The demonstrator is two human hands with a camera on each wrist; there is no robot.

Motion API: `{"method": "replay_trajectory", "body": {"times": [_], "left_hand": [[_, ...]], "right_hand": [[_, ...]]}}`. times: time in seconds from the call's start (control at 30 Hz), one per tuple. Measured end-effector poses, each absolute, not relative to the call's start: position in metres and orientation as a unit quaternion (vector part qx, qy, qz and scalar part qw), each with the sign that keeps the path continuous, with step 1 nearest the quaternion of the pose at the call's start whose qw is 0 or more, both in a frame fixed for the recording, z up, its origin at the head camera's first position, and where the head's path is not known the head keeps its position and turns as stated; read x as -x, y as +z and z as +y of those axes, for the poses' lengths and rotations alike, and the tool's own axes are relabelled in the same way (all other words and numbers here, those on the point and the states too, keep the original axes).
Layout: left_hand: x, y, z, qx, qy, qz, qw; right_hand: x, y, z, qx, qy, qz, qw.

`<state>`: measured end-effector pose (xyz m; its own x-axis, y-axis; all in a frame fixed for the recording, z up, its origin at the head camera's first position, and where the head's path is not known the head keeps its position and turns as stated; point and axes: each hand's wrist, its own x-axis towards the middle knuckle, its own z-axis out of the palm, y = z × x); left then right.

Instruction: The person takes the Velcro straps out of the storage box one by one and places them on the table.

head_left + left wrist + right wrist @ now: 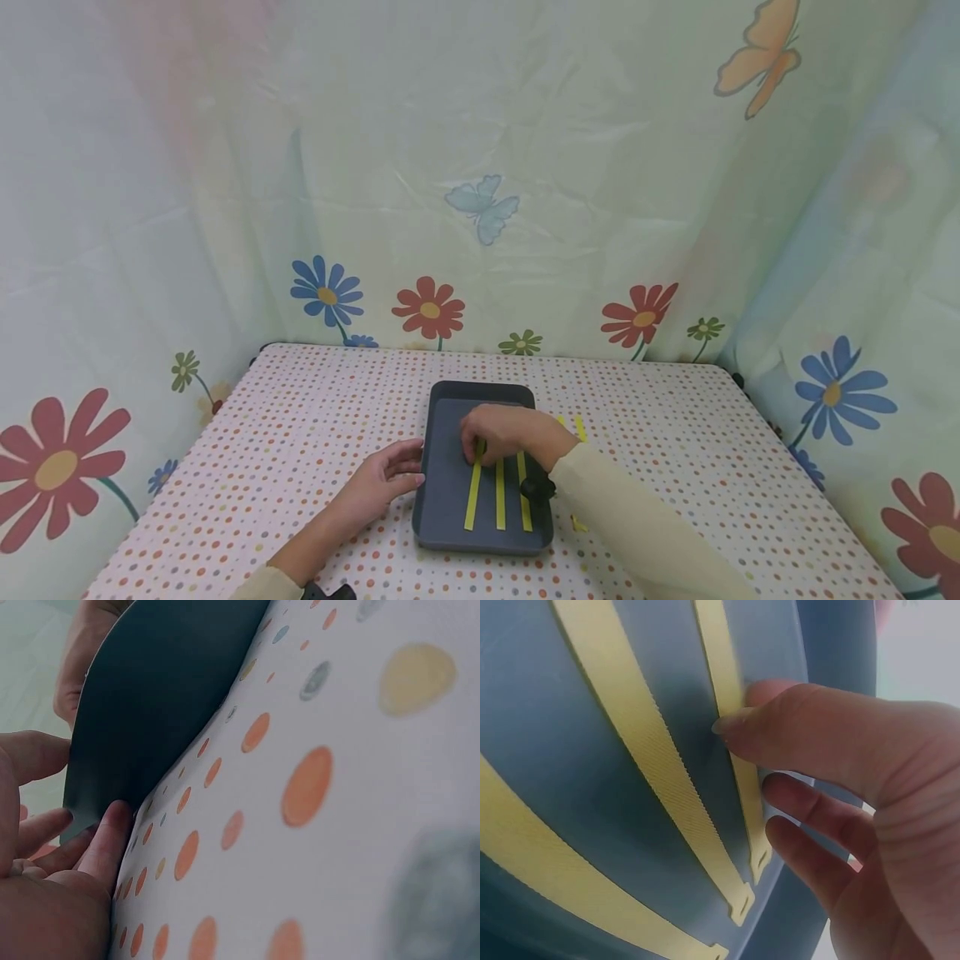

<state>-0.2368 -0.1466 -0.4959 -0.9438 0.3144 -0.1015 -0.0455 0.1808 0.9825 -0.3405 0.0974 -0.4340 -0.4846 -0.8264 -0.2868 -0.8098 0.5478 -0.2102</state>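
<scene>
A dark grey tray (442, 508) stands on the dotted table, with three yellow hacksaw blades lying lengthwise in it. My right hand (510, 429) reaches in from the right and pinches the leftmost blade (472, 497) between thumb and forefinger, its other fingers loosely bent. In the right wrist view, the fine teeth of the middle blade (656, 757) and the slotted ends show beside the pinched one. The blade (525, 508) nearest the right wall is partly covered by my wrist. My left hand (382, 479) touches the tray's left outer wall with fingers extended.
Right of the tray, partly behind my right forearm, more yellow strips (581, 428) lie on the table; a small yellow end (577, 523) shows below the arm. The dotted table (315, 400) is bounded by flowered curtains (360, 167) at the back and sides.
</scene>
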Motion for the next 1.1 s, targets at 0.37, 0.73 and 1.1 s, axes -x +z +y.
{"method": "replay_trajectory", "body": {"times": [0.37, 0.73, 1.1], "left_hand": [[0.237, -0.497, -0.148, -0.098, 0.637, 0.751, 0.142], [0.238, -0.496, -0.146, -0.089, 0.633, 0.756, 0.141], [0.24, -0.498, -0.148, -0.088, 0.627, 0.759, 0.152]], "right_hand": [[0.338, -0.431, 0.095, 0.46, -0.026, 0.868, 0.186], [0.337, -0.431, 0.088, 0.437, -0.03, 0.878, 0.194], [0.339, -0.434, 0.086, 0.442, -0.041, 0.875, 0.192]]}}
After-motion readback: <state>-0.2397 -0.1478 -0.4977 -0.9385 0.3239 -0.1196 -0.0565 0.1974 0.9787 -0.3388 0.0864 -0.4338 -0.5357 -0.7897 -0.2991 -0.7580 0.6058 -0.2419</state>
